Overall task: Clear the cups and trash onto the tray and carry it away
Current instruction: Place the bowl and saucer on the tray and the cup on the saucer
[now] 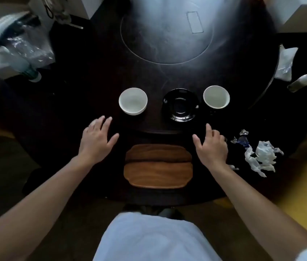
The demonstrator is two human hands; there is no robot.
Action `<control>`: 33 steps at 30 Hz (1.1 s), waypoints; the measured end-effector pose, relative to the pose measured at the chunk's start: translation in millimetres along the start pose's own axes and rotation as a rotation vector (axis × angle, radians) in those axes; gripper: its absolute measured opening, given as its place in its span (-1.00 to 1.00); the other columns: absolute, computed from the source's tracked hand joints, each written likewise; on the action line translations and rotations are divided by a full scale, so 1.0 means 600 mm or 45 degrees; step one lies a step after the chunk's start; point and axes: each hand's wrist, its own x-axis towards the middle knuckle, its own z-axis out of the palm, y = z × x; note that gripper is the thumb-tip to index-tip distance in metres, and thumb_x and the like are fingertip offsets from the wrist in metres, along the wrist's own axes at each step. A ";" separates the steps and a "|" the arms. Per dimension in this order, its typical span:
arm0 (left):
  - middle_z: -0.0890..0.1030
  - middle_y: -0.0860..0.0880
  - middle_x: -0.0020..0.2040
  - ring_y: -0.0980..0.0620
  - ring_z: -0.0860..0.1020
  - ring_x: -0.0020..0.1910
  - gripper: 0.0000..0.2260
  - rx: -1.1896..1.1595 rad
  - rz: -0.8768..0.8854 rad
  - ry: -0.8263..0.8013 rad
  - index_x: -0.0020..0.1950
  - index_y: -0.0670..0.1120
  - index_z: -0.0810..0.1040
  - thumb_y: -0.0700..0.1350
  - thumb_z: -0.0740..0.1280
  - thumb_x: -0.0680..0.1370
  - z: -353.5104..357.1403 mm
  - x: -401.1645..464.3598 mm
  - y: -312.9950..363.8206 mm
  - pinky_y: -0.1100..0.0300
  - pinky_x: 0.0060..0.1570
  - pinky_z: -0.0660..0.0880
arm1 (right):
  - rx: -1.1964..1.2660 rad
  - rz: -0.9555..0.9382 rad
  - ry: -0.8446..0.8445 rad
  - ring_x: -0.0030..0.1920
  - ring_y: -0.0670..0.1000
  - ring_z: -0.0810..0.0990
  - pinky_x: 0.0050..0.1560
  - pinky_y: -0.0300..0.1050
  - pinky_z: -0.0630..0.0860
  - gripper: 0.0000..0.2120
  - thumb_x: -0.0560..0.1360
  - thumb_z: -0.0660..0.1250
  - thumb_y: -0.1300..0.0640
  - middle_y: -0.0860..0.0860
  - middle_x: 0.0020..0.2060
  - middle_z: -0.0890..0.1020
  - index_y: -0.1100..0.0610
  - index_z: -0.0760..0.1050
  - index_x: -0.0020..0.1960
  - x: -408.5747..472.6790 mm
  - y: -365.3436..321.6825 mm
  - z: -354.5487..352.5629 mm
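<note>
While unfilled, tray [158,166], cups [133,101].

No text, label, brand, number or sign is showing legibly anywhere in this view. The outlined rectangle [195,22] on the dark bench [92,72] is carrying nothing readable, and the cups, saucer and wooden tray are showing plain surfaces. The crumpled wrappers and the plastic bags at the edges are appearing too blurred for any print to be made out.
</note>
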 end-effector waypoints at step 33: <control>0.71 -0.17 -0.19 0.03 0.63 -0.38 -0.68 -1.401 -0.643 -0.017 0.32 -0.09 0.58 -0.16 0.25 0.58 0.033 0.163 0.033 0.24 -0.43 0.47 | 1.543 0.881 0.097 -0.37 0.01 0.65 -0.29 -0.06 0.66 -0.48 0.52 0.31 0.34 0.03 -0.21 0.56 0.17 0.38 0.47 0.124 -0.125 0.059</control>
